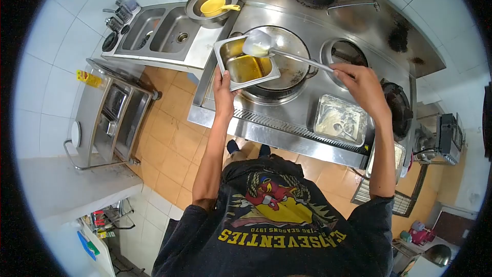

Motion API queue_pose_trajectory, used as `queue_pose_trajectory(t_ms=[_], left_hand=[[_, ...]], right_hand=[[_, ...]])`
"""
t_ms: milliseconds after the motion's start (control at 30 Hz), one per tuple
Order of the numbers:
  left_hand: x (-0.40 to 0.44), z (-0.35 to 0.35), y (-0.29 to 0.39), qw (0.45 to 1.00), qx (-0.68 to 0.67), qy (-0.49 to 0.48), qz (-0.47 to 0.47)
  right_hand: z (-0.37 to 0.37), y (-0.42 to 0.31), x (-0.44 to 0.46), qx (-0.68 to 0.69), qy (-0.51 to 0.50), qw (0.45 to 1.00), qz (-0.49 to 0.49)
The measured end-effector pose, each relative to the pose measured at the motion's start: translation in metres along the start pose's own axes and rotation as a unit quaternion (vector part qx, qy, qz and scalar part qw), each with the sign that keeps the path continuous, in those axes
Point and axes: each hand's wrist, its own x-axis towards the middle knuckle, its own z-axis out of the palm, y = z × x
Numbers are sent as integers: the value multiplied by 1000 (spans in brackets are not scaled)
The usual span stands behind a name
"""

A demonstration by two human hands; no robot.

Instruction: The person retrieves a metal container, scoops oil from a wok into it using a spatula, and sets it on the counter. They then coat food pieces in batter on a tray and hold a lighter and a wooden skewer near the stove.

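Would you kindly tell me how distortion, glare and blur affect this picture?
Head view: fisheye distortion bows the wall tiles, with black corners; head view: bright glints along the stove front; head view: no obvious blur on the left hand, pan, right hand or spatula.

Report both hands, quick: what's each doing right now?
Left hand: holding the rectangular metal pan.
Right hand: closed, holding the long-handled spatula.

From the near side, a way in lies along the strip of surface between the wok and the tray. The turner bars passage over the wok from the right; the pan blocks its left edge. The right hand overhangs the ring's near side.
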Motion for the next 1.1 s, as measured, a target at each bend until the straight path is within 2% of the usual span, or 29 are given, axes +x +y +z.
queue_pose_trajectory(t_ms=[100, 133, 233, 267, 667, 867, 1067, 1100], left_hand=[[-5, 3, 5, 1000, -4, 3, 6], [-6, 2, 7, 1000, -9, 1, 7], [-6, -2, 11, 1000, -16, 7, 6], [-7, -4, 12, 1000, -16, 15, 5], [-7, -20, 13, 998, -32, 57, 11], [-8, -23, 13, 998, -30, 48, 7], [-7, -22, 12, 998, -33, 49, 6], [-7, -22, 11, 998, -34, 50, 5]], right_hand=[[9, -4, 1, -28, -5, 998, -51], [15, -4, 1, -40, 29, 994, -94], [27, -5, 2, -80, 38, 988, -128], [30, -6, 2, -70, 66, 982, -166], [32, -20, -10, -191, 96, 959, -185], [41, -25, -16, -204, 52, 971, -110], [45, -22, -21, -173, 9, 983, -61], [47, -18, -20, -121, 24, 990, -65]])
